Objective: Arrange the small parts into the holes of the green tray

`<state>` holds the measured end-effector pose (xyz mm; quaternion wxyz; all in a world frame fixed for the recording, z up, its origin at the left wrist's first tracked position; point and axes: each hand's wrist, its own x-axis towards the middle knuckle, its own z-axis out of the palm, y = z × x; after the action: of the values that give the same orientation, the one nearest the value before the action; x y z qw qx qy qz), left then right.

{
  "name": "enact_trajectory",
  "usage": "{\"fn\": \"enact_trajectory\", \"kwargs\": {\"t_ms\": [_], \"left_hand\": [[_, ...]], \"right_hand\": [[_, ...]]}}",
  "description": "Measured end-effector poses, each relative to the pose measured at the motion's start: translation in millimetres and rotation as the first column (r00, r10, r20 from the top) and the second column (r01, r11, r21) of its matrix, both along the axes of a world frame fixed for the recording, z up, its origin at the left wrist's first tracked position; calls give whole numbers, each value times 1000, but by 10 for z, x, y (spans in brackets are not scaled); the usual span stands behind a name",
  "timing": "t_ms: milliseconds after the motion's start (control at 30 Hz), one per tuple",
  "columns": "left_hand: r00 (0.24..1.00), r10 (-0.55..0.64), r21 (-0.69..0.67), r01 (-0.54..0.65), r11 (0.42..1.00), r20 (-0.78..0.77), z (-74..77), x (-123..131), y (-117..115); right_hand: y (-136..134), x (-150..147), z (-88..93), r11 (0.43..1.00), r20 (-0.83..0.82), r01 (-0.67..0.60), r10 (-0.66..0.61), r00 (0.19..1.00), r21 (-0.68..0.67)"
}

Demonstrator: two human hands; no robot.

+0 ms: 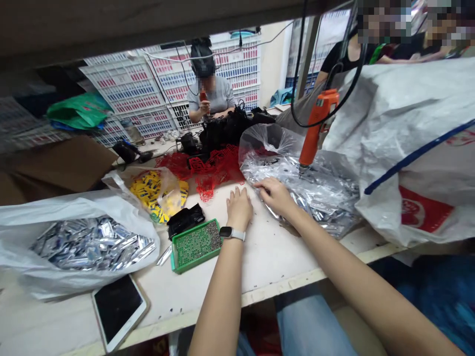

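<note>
My left hand (239,210), with a watch (232,233) at the wrist, lies palm down on the white tabletop (260,257), fingers stretched out and holding nothing. To its right, my right hand (275,197) rests against the near left edge of a clear plastic bag (315,193) of shiny silver pieces. Its fingers are apart and I see nothing in them. Left of my left wrist sits a green tray (196,247) of small screws, with a black plastic part (186,220) behind it. Beyond my hands spreads a pile of red plastic frames (218,168).
An orange electric screwdriver (317,128) hangs over the clear bag. Left lie a bag of yellow pieces (154,193), a white bag of silver pieces (92,242) and a tablet (119,309). A large white sack (415,113) stands right. A person (218,94) sits opposite.
</note>
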<state>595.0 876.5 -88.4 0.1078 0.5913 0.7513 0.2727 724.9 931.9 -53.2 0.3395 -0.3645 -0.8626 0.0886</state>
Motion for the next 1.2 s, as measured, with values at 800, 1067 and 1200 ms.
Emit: {"fn": "enact_trajectory", "kwargs": {"t_ms": [800, 1067, 1200], "left_hand": [[975, -199, 843, 21, 538, 102, 521, 350, -331], [973, -231, 865, 94, 493, 26, 508, 301, -293], [975, -220, 852, 89, 517, 31, 498, 329, -293]], "right_hand": [[-478, 119, 1177, 900, -860, -408, 80, 503, -155], [-439, 86, 1096, 842, -951, -494, -66, 303, -216], [-425, 86, 1108, 822, -947, -516, -85, 308, -241]]}}
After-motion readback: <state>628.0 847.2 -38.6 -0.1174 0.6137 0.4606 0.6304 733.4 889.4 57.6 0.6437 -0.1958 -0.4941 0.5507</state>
